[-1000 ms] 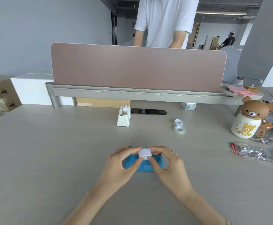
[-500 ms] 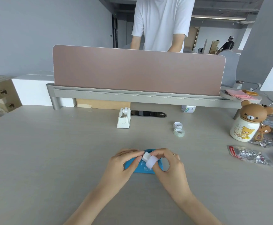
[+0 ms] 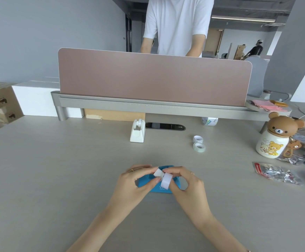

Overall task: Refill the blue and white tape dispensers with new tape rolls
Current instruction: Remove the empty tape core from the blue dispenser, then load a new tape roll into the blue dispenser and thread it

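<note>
The white ring [image 3: 165, 181] has come apart from its core [image 3: 158, 173], one piece in each grip, above the blue dispenser [image 3: 156, 186].

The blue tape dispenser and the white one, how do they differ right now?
The blue dispenser lies near the person, partly hidden behind the left hand and right hand; the white dispenser stands untouched, farther back by the divider. The blue looks low and wide, the white narrow and upright. Both rest on the desk.

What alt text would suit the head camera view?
Two hands, left hand and right hand, pull apart a white roll and hub piece over a blue tape dispenser; a white tape dispenser stands behind.
</note>
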### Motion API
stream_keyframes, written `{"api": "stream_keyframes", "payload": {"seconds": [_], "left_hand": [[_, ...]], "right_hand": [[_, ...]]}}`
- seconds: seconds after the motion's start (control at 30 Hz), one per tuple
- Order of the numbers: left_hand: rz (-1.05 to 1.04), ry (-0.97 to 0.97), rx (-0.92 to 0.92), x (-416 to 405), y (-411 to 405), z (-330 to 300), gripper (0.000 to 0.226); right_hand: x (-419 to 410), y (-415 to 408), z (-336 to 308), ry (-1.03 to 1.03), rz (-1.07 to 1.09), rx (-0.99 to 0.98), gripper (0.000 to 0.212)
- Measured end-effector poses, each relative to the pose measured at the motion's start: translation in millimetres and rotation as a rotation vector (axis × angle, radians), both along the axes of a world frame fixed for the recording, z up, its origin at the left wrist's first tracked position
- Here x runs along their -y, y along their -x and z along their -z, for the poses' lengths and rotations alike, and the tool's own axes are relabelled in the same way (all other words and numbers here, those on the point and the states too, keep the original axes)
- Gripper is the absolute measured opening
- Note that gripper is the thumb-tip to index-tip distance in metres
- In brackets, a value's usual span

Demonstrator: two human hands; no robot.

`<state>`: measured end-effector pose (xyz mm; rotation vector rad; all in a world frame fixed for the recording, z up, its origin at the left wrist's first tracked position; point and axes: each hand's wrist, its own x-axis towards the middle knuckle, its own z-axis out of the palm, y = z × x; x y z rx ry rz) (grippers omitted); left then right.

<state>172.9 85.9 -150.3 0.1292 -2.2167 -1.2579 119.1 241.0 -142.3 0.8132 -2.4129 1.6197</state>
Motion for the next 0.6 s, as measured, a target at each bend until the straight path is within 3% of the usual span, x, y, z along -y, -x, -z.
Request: {"api": "stream_keyframes", "payload": {"seconds": [0.4,0.5,0.6], "left_hand": [[-0.072,0.068,-0.062,-1.3,-1.2,-0.6,0.033],[-0.098,0.041,-0.082,1.1,-2.8,-2.7,0.031],[-0.13,-0.017,-0.081,4.3,-3.2,-3.5,0.028]], "right_hand": [[0.1,0.3,-4.4,0.097,-0.059,0.12,0.031],[-7.1,13.4,-8.6,0.141,0.012,0.088,0.032],[-22.6,38.8,-9.0,0.054,0.16,0.013,0.025]]}}
